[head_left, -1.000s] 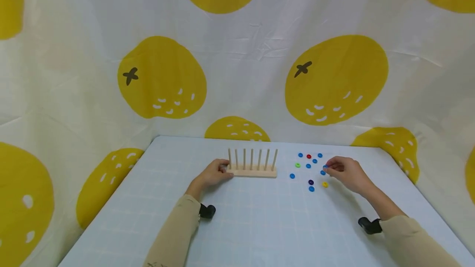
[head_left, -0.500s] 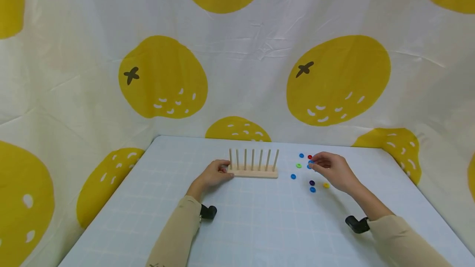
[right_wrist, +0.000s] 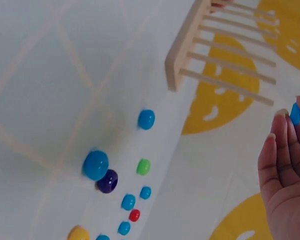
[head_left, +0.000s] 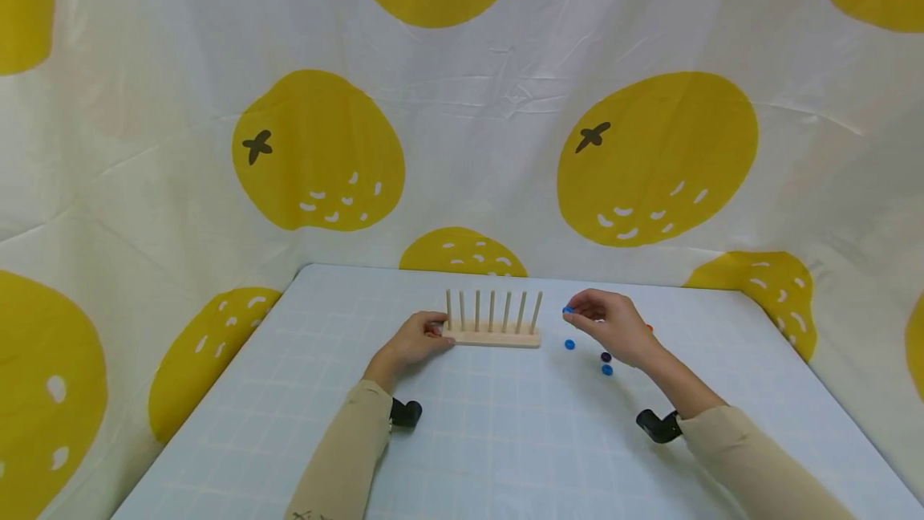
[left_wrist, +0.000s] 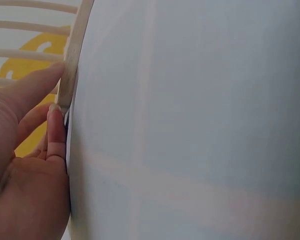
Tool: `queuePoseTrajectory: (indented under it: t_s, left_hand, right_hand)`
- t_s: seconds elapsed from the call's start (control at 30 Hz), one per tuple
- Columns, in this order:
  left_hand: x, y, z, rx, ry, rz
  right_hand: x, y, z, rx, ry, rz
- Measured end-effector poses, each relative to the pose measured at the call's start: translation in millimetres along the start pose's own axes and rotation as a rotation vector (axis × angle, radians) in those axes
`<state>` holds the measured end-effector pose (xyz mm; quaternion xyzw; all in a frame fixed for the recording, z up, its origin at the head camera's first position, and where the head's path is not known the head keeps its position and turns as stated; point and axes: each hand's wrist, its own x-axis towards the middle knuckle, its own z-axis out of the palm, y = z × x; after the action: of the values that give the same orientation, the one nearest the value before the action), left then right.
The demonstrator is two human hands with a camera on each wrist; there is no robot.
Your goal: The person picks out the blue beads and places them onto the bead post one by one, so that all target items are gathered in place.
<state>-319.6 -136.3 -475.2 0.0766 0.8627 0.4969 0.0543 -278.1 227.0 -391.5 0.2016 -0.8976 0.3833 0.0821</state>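
Observation:
My left hand (head_left: 413, 343) grips the left end of a wooden peg rack (head_left: 500, 339), a pale bar with a row of upright pegs. In the left wrist view, thumb and fingers lie about the end of its base (left_wrist: 70, 82). To the right of the rack, my right hand (head_left: 613, 329) pinches a small blue bead (head_left: 568, 310) above the table. That bead (right_wrist: 295, 114) shows between thumb and fingertips in the right wrist view, apart from the pegs (right_wrist: 230, 87). No beads are seen on the pegs.
Loose beads lie on the table right of the rack: several blue ones (right_wrist: 146, 119), a dark purple one (head_left: 605, 357), a green one (right_wrist: 144, 167), a red one (right_wrist: 134, 215) and a yellow one (right_wrist: 79, 233). A patterned curtain (head_left: 476, 151) hangs behind the white table (head_left: 498, 440).
My right hand has carried the blue bead leftward from the far right of the scattered beads toward the rack. The left hand has stayed on the rack's end.

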Motion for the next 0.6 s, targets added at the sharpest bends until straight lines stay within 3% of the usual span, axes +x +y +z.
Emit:
queuePoseTrajectory:
  t_s: [0.6]
  left_hand:
    - [-0.6, 0.7, -1.1, 0.005, -0.002, -0.015]
  right_hand:
    - [27.0, -30, 41, 0.092, -0.005, -0.126]
